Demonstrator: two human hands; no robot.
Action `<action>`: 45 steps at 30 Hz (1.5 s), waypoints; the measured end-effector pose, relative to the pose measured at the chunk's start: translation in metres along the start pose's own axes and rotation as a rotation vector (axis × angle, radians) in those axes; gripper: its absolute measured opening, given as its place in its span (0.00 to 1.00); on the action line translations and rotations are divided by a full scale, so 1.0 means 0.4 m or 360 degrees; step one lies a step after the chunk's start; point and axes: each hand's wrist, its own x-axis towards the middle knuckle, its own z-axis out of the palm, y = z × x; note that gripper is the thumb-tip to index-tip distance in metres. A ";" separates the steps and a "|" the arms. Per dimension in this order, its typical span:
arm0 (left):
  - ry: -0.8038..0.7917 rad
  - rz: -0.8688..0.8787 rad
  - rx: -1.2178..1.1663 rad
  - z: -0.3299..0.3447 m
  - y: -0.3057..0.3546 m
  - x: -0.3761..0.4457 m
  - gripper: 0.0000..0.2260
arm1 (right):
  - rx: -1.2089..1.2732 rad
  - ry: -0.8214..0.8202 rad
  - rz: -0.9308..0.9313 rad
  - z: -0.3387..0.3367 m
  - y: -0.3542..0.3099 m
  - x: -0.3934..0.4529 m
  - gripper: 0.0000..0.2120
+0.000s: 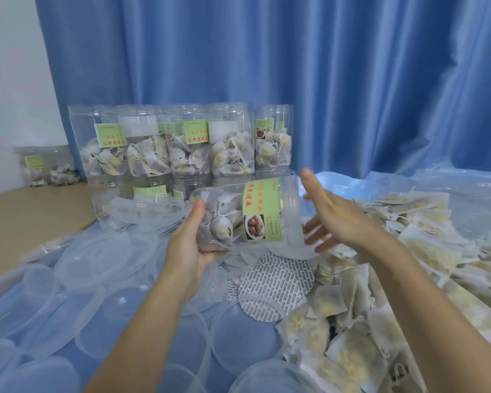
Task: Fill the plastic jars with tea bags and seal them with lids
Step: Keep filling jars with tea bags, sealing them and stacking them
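Jar (247,214), tilted in the left hand (193,236) whose fingers clasp its base, wants levelling before the spread-fingered right hand (332,217) adds a lid.

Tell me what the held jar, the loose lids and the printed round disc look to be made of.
Held jar: clear, glossy plastic; tea bags show through it. Loose lids: translucent, slightly frosted plastic; blue sheet shows through. Printed disc: thin, flat, matte white, probably paper or foil liner; cannot tell which.

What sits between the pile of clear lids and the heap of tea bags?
Head view: round white printed seal discs, overlapping, lying beneath the held clear plastic jar.
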 end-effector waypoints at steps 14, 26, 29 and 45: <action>0.0159 -0.0161 -0.0276 0.008 0.006 -0.003 0.21 | 0.0266 0.0166 -0.0151 0.049 0.001 0.029 0.47; -0.0024 -0.0435 0.0246 0.031 0.032 -0.018 0.24 | 0.1053 0.0197 -0.0345 0.135 0.010 0.040 0.38; 0.0109 0.0076 0.0817 0.031 0.067 -0.018 0.21 | 0.0836 0.0366 -0.0343 0.129 0.007 0.037 0.42; 0.0118 0.0280 0.1455 -0.263 0.445 -0.129 0.17 | 0.0026 0.0230 -0.0789 0.406 -0.421 0.032 0.44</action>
